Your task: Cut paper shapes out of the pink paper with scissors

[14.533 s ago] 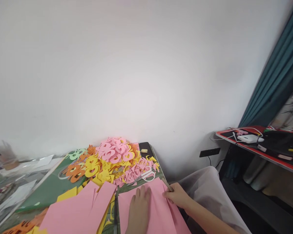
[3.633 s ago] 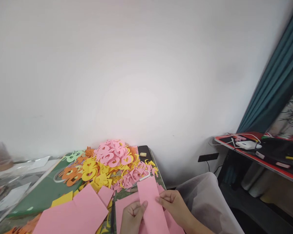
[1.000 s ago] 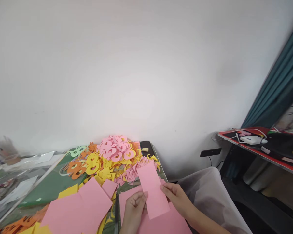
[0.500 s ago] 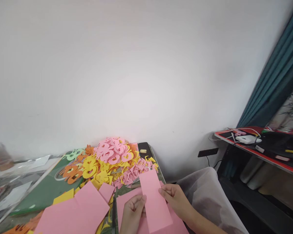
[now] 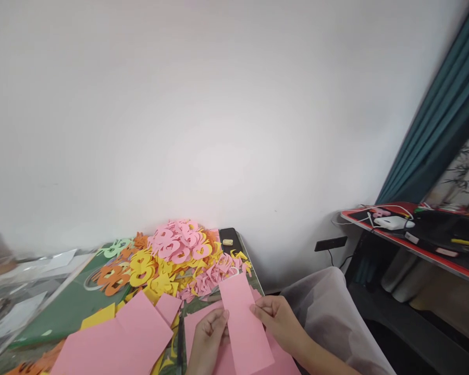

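Note:
A long pink paper strip is held up between my two hands, tilted slightly. My left hand pinches its left edge between thumb and fingers. On the opposite edge, my right hand grips it the same way. Beneath the strip lies more pink paper on the table. To the left rests a stack of pink sheets over yellow ones. Behind my hands rises a heap of pink cut-out shapes with heart-shaped holes, and small pink scraps lie in front of it.
Yellow cut-outs and orange cut-outs spread over a green mat. A black phone lies by the table's right edge near the wall. At right stands a red-edged desk with a white device.
The view has shifted slightly, so everything sits a little farther left. Both hands keep their hold on the pink strip, with little other movement.

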The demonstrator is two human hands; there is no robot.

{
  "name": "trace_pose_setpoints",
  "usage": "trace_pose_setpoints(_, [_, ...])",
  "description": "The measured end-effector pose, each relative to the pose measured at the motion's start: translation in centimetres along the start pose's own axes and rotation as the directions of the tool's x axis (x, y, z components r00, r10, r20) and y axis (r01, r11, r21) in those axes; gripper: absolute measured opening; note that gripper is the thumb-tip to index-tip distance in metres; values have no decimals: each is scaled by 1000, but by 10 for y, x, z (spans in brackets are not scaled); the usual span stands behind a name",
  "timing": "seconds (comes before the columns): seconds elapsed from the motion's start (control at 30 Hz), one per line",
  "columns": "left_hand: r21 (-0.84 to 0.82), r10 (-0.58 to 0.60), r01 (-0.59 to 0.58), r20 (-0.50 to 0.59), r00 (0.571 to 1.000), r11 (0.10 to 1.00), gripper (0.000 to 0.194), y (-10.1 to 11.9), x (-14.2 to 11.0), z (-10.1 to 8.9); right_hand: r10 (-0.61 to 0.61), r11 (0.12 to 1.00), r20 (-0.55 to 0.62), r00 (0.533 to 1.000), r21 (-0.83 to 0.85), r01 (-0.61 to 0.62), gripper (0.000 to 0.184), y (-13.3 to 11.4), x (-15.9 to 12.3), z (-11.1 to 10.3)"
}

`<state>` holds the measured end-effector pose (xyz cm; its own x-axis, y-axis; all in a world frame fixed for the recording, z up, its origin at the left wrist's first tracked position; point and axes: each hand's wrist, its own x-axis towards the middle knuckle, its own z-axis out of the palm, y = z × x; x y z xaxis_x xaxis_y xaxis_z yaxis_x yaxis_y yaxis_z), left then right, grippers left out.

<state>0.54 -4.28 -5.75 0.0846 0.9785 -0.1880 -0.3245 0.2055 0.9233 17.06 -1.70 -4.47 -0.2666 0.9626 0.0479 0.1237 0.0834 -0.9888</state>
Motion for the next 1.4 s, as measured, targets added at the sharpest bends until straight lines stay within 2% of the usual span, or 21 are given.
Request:
trace_pose_setpoints(0.1, [-22,20,-21,-53,998,1000,39,3,-1,3,-11,1000,20,1000,-8,11,45,2,0,1])
trace_pose_setpoints(0.23, [-31,7,-8,-8,1000,999,42,7,-5,9,-41,997,37,998,72,38,45,-1,2,0])
trace_pose_setpoints(0.37, [-39,-7,10,64,998,999,42,10,-8,15,-42,989,-98,994,134,55,43,-6,2,1])
trace_pose_setpoints(0.47, [-16,-7,8,34,999,1000,41,12,-8,15,-8,991,-152,988,133,29,44,-7,0,3])
trace_pose_setpoints(0.6, [43,35,-33,-67,997,999,44,11,-7,11,10,992,-109,994,130,4,44,-5,-1,5])
trace_pose_setpoints(0.7, [62,38,-34,-57,998,997,44,7,-6,10,-18,984,-93,996,174,34,39,-5,-1,4])
trace_pose_setpoints(0.83, [61,5,-4,-21,1000,998,41,4,-6,12,-23,972,-145,989,230,56,38,0,3,2])
trace_pose_setpoints(1.03, [86,49,-46,-42,998,995,36,13,-9,12,-29,991,-79,996,129,39,44,2,1,2])
trace_pose_setpoints(1.17, [119,69,-59,-80,994,991,35,16,-10,11,-9,987,-40,999,162,16,45,1,0,3])
trace_pose_setpoints(1.27, [102,59,-50,-87,994,994,34,17,-10,11,26,989,-34,999,147,-21,46,2,0,3])
trace_pose_setpoints(1.4, [96,106,-94,-124,987,991,33,21,-10,11,5,996,-39,999,94,-2,42,4,0,3])
